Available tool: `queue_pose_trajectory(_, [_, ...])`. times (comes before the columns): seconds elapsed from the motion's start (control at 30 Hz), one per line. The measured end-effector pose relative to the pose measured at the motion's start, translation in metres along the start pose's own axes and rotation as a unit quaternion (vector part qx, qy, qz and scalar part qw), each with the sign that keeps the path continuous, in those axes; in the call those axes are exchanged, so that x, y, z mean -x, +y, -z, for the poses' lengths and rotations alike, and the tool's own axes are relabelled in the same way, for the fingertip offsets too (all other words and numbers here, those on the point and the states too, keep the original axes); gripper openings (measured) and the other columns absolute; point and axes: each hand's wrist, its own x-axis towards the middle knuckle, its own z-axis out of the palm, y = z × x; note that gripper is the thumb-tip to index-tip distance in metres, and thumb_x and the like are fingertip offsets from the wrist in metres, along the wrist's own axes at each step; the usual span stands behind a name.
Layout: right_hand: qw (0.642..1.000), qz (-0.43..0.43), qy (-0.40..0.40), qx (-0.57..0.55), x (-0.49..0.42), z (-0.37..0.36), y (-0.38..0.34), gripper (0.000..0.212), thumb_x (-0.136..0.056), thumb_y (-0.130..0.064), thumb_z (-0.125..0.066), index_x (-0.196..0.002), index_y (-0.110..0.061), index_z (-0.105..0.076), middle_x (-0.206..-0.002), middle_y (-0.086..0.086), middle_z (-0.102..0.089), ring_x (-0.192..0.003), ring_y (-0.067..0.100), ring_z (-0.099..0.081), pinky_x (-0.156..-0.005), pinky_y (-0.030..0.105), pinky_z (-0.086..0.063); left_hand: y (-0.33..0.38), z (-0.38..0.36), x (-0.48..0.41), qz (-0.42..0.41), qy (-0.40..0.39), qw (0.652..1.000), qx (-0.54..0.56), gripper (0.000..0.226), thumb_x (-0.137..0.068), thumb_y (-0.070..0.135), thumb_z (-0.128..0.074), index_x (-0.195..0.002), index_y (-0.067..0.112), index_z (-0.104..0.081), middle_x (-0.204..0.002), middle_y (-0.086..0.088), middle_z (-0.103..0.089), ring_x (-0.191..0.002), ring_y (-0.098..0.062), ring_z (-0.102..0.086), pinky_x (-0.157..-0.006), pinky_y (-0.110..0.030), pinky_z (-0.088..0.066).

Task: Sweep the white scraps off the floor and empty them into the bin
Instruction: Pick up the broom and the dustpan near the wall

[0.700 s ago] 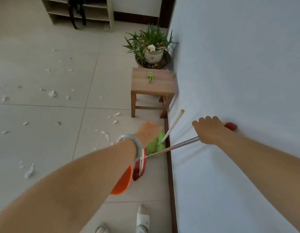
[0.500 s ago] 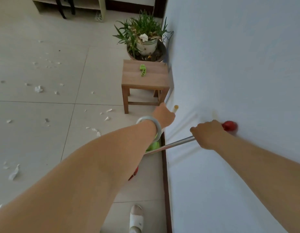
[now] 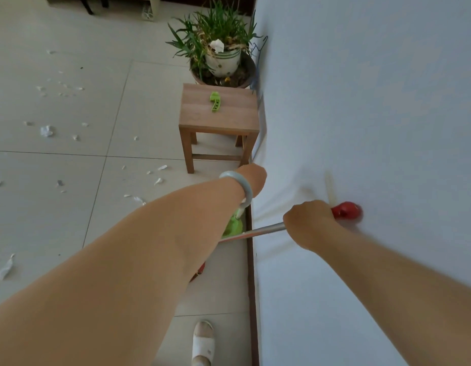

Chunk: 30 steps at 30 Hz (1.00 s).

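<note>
Left hand advanced along wall; dustpan now hidden.
Left hand (image 3: 251, 178) moved up from the green broom head (image 3: 233, 225) toward the stool (image 3: 218, 114); orange dustpan, seen earlier, now behind forearm.

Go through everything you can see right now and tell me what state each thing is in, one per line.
right hand: closed around the metal handle
left hand: reaching toward the wall, grip hidden
white scraps: scattered on the floor, unswept
wooden stool: upright beside the wall
green clip: lying on the stool
potted plant: upright, white scrap on top
</note>
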Motion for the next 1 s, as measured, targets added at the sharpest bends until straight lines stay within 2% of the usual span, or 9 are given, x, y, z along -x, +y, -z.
queue_pose_trajectory(0.07, [0.999, 0.009, -0.036, -0.023, 0.004, -0.002, -0.007, 0.025, -0.090, -0.009, -0.049, -0.109, -0.020, -0.062, -0.078, -0.003, -0.050, -0.078, 0.020, -0.053, -0.069, 0.030, -0.039, -0.011, -0.006, 0.011, 0.020, -0.002, 1.000, 0.019, 0.027, -0.096, 0.002, -0.039, -0.109, -0.001, -0.062, -0.108, -0.011, -0.065, -0.093, -0.026, -0.063, -0.085, -0.029, -0.051])
queue_pose_trajectory(0.13, [0.997, 0.021, -0.062, -0.049, 0.010, -0.007, -0.014, 0.029, -0.089, -0.008, -0.048, -0.113, -0.018, -0.062, -0.075, -0.004, -0.049, -0.077, 0.020, -0.053, -0.066, 0.029, -0.040, -0.022, -0.009, 0.022, 0.023, 0.003, 0.999, 0.022, 0.026, -0.095, 0.002, -0.042, -0.110, 0.002, -0.063, -0.099, -0.008, -0.063, -0.085, -0.023, -0.061, -0.079, -0.026, -0.049])
queue_pose_trajectory(0.27, [0.998, 0.032, -0.011, -0.054, 0.025, -0.011, -0.019, 0.030, -0.091, -0.006, -0.043, -0.112, -0.018, -0.061, -0.068, -0.004, -0.041, -0.059, 0.015, -0.044, -0.050, 0.026, -0.027, -0.048, -0.002, 0.036, 0.066, 0.041, 0.995, 0.060, 0.029, -0.096, 0.005, -0.043, -0.120, 0.006, -0.060, -0.113, -0.008, -0.063, -0.102, -0.024, -0.061, -0.088, -0.028, -0.050])
queue_pose_trajectory(0.43, [0.999, 0.043, 0.016, -0.015, 0.046, 0.001, -0.021, 0.026, -0.090, -0.005, -0.043, -0.104, -0.022, -0.057, -0.069, -0.006, -0.041, -0.052, 0.011, -0.034, -0.047, 0.026, -0.021, -0.094, 0.013, 0.072, 0.103, 0.085, 0.986, 0.100, 0.029, -0.093, 0.006, -0.044, -0.113, 0.006, -0.065, -0.113, -0.013, -0.065, -0.106, -0.028, -0.060, -0.089, -0.031, -0.047])
queue_pose_trajectory(0.53, [0.998, 0.051, 0.037, 0.000, 0.056, 0.016, -0.019, 0.031, -0.089, -0.005, -0.045, -0.112, -0.022, -0.058, -0.073, -0.005, -0.043, -0.053, 0.011, -0.033, -0.047, 0.026, -0.022, -0.125, 0.026, 0.102, 0.155, 0.135, 0.968, 0.145, 0.029, -0.093, 0.010, -0.044, -0.109, 0.004, -0.067, -0.110, -0.015, -0.066, -0.106, -0.032, -0.060, -0.091, -0.035, -0.047])
queue_pose_trajectory(0.77, [0.996, 0.057, 0.056, 0.041, 0.070, 0.052, -0.017, 0.036, -0.091, -0.006, -0.041, -0.119, -0.024, -0.054, -0.072, -0.006, -0.039, -0.060, 0.014, -0.041, -0.049, 0.026, -0.024, -0.202, 0.045, 0.184, 0.298, 0.219, 0.892, 0.261, 0.018, -0.087, 0.011, -0.052, -0.093, 0.004, -0.068, -0.091, -0.018, -0.066, -0.089, -0.033, -0.062, -0.074, -0.032, -0.050])
queue_pose_trajectory(0.87, [0.996, 0.057, 0.064, 0.038, 0.074, 0.069, -0.023, 0.038, -0.091, -0.006, -0.039, -0.121, -0.025, -0.053, -0.074, -0.007, -0.039, -0.072, 0.018, -0.048, -0.050, 0.025, -0.025, -0.242, 0.058, 0.225, 0.388, 0.203, 0.871, 0.223, 0.027, -0.093, 0.015, -0.048, -0.110, 0.007, -0.067, -0.108, -0.009, -0.067, -0.103, -0.028, -0.063, -0.080, -0.031, -0.051])
queue_pose_trajectory(0.93, [0.996, 0.055, 0.060, 0.036, 0.075, 0.082, -0.030, 0.039, -0.091, -0.007, -0.039, -0.122, -0.026, -0.052, -0.071, -0.007, -0.035, -0.074, 0.018, -0.048, -0.051, 0.025, -0.026, -0.264, 0.064, 0.256, 0.440, 0.170, 0.865, 0.172, 0.029, -0.097, 0.022, -0.044, -0.115, 0.013, -0.065, -0.109, -0.004, -0.067, -0.104, -0.023, -0.064, -0.077, -0.028, -0.051])
queue_pose_trajectory(1.0, [0.997, 0.048, 0.056, 0.033, 0.075, 0.096, -0.040, 0.038, -0.092, -0.008, -0.038, -0.121, -0.027, -0.052, -0.071, -0.008, -0.033, -0.074, 0.018, -0.048, -0.055, 0.025, -0.029, -0.289, 0.067, 0.282, 0.446, 0.128, 0.880, 0.105, 0.026, -0.097, 0.025, -0.048, -0.111, 0.013, -0.065, -0.103, -0.003, -0.067, -0.103, -0.022, -0.065, -0.083, -0.027, -0.051])
